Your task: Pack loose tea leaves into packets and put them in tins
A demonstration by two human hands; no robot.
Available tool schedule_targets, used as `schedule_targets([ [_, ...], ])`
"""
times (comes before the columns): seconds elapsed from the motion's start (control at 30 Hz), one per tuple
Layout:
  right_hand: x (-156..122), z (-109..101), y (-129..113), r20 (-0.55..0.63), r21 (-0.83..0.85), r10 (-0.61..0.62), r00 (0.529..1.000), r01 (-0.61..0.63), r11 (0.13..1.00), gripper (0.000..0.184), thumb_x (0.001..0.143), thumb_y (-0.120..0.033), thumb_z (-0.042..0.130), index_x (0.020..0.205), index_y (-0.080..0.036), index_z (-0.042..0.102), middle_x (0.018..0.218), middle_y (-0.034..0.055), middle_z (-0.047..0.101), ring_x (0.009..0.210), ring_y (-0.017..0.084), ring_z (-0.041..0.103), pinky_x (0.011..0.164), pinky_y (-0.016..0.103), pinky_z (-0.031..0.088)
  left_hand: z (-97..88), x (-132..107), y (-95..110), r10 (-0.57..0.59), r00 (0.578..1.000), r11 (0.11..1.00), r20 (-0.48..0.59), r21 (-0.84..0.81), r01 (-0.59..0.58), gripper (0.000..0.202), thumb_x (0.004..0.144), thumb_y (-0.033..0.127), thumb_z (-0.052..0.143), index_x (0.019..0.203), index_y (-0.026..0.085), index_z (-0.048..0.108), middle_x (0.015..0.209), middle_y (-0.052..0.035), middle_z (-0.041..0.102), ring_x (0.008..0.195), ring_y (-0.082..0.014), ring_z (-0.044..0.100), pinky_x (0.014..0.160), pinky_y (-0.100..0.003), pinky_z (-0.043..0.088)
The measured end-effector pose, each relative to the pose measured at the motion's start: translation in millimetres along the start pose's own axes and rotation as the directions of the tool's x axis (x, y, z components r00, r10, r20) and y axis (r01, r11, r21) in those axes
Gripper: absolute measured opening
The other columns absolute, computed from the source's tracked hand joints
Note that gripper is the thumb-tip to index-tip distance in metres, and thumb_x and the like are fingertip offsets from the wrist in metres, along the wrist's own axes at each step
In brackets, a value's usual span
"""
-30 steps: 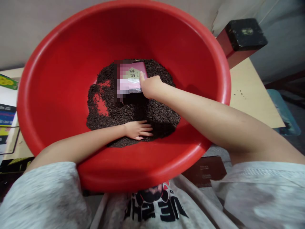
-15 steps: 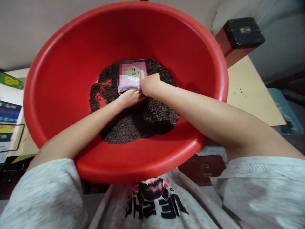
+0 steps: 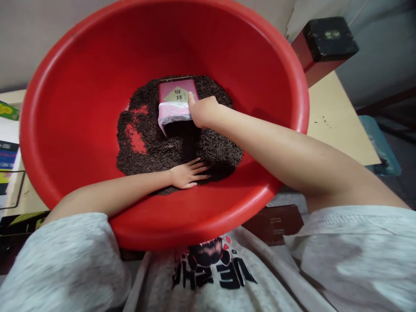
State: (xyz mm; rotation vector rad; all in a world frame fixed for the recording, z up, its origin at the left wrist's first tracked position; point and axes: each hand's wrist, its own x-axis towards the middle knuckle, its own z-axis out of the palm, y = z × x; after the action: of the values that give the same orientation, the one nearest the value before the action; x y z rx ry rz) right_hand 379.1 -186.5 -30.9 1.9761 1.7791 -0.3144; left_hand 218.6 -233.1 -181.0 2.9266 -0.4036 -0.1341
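Note:
Dark, dry loose tea leaves (image 3: 146, 147) lie heaped on the bottom of a big red plastic basin (image 3: 78, 112). A pink tea tin (image 3: 165, 89) with a pale label and a plastic liner folded over its mouth lies on its side on the heap, its opening facing me. My right hand (image 3: 204, 112) grips the tin's right edge, the thumb along its upper face; its other fingers are hidden. Nearer to me, my left hand (image 3: 190, 173) rests on the front of the leaves with fingers spread, apart from the tin.
A red tin with a black lid (image 3: 328, 43) stands on the pale table (image 3: 338, 117) right of the basin. Printed packs and papers (image 3: 9, 156) lie at the left. A light-blue plastic piece (image 3: 378, 143) is low on the right. A wall rises behind.
My left hand has left the tin's mouth and come toward me onto the leaves, its fingers spreading. My right hand still holds the tin. The view has shifted slightly.

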Motion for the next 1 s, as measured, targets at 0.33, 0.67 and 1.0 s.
schedule_targets([
  [0.33, -1.7, 2.0, -2.0, -0.007, -0.026, 0.028, 1.000, -0.028, 0.999, 0.093, 0.078, -0.020, 0.058, 0.146, -0.002, -0.002, 0.118, 0.0214, 0.060, 0.107, 0.029, 0.059, 0.090, 0.042, 0.046, -30.1, -0.1, -44.4, 0.124, 0.987, 0.971, 0.101, 0.190, -0.141, 0.029, 0.085, 0.016, 0.052, 0.111, 0.022, 0.063, 0.122, -0.0122, 0.061, 0.110, -0.0230, 0.058, 0.090, -0.035, 0.046],
  [0.67, -2.3, 0.0, -7.4, 0.016, 0.059, 0.045, 0.999, -0.046, 0.997, 0.101, 0.073, -0.018, 0.063, 0.146, -0.002, -0.004, 0.118, 0.0227, 0.059, 0.108, 0.031, 0.058, 0.090, 0.041, 0.047, -106.9, 12.8, -81.6, -0.578, 0.814, 0.787, 0.058, 0.301, 0.538, 0.046, 0.090, 0.006, 0.031, 0.128, 0.022, 0.050, 0.125, -0.0110, 0.056, 0.108, -0.0197, 0.058, 0.084, -0.029, 0.046],
  [1.0, -10.1, -3.5, -0.7, 0.008, 0.017, 0.013, 1.000, -0.013, 1.000, 0.101, 0.075, -0.018, 0.063, 0.145, -0.001, -0.007, 0.119, 0.0245, 0.058, 0.108, 0.029, 0.058, 0.093, 0.042, 0.045, -69.4, 25.0, -1.4, -0.510, 0.842, 0.840, -0.177, 0.108, 0.532, 0.043, 0.086, 0.032, 0.043, 0.122, 0.013, 0.055, 0.136, -0.0163, 0.047, 0.122, -0.0343, 0.044, 0.098, -0.047, 0.037],
])
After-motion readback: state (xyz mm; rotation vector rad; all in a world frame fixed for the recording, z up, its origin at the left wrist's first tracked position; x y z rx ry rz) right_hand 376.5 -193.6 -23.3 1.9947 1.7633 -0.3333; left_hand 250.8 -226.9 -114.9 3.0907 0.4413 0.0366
